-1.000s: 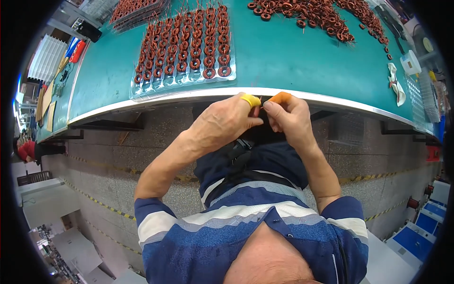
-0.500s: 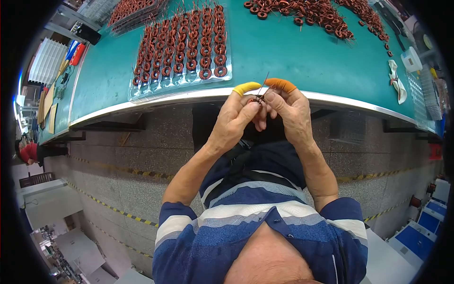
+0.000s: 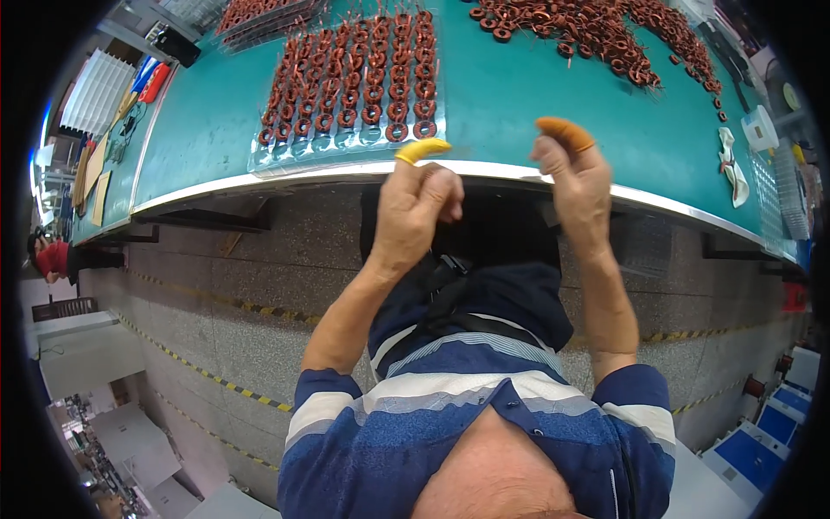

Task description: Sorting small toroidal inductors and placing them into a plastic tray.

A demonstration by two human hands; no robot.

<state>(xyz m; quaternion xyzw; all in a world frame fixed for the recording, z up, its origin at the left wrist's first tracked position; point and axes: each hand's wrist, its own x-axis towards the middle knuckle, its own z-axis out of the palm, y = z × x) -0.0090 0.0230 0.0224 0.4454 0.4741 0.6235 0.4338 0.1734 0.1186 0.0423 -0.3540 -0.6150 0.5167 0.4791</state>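
The person's bare left hand (image 3: 413, 208), with a yellow rubber cot (image 3: 424, 150) on its index finger, hangs at the near edge of the green tabletop (image 3: 493, 99), the covered fingertip just beside the front right corner of a clear plastic moulded tray (image 3: 298, 159). That finger stretches out to the right while the other fingers curl in beside the thumb; whether they pinch anything is hidden from this angle. The bare right hand (image 3: 581, 192), wearing an orange rubber cot (image 3: 566, 132) on its index finger, is raised well apart from the left, above the white table edging (image 3: 493, 170). Its thumb tip sits close under the orange-covered finger, but the hand is blurred and I cannot tell whether the two meet or grip something. Small ring-shaped coils of reddish-brown copper wire (image 3: 373, 92) stand in the tray in close rows, many with thin wire ends sticking up. A loose heap of similar coils (image 3: 596, 39) lies at the far side of the table, beyond the right hand. Farther right are a crumpled white cloth strip (image 3: 735, 173) and a small whitish plastic tub (image 3: 760, 131).
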